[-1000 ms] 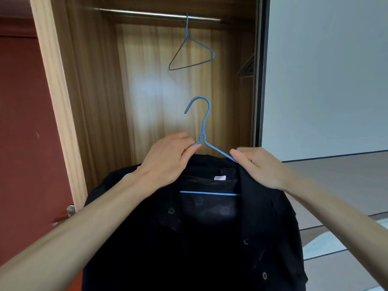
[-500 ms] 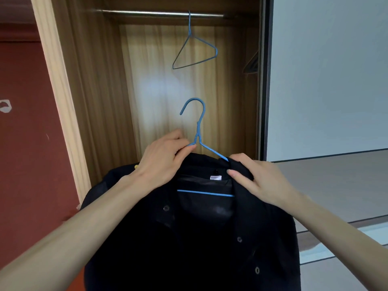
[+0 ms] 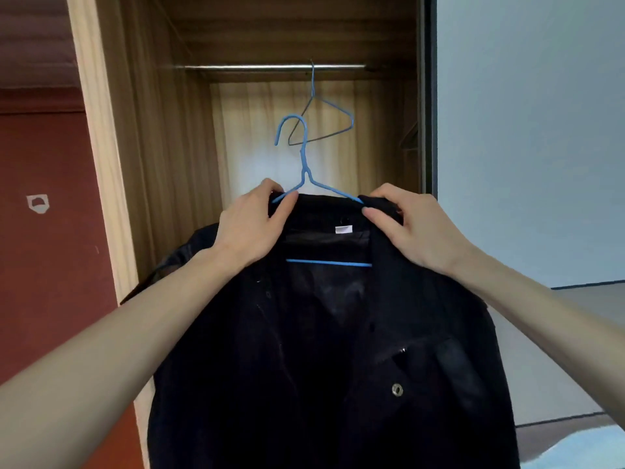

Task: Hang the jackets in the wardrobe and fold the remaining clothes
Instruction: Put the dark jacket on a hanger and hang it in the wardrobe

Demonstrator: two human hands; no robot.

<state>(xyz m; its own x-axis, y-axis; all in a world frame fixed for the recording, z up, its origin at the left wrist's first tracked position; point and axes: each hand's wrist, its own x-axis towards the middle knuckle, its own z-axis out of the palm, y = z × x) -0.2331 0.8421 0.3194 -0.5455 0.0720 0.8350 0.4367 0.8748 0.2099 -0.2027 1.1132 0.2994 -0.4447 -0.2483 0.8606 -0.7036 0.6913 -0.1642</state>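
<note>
A black jacket [image 3: 338,350] hangs on a blue wire hanger [image 3: 306,170] in front of the open wardrobe [image 3: 162,147]. My left hand [image 3: 252,228] grips the jacket's left shoulder and the hanger arm beneath it. My right hand [image 3: 409,228] pinches the collar at the right shoulder. The hanger's hook points up, below the metal rail [image 3: 257,67]. The jacket's lower part runs out of frame.
A second, bare wire hanger [image 3: 324,110] hangs on the rail just behind the blue hook. The wardrobe's pale frame [image 3: 101,164] and a red wall [image 3: 50,248] stand to the left. A dark sliding door edge [image 3: 429,130] and a pale panel [image 3: 527,130] are to the right.
Both hands have lifted the jacket and hanger upward and closer to the rail. The view has tilted up, so the rail sits lower in frame and the hook overlaps the bare hanger.
</note>
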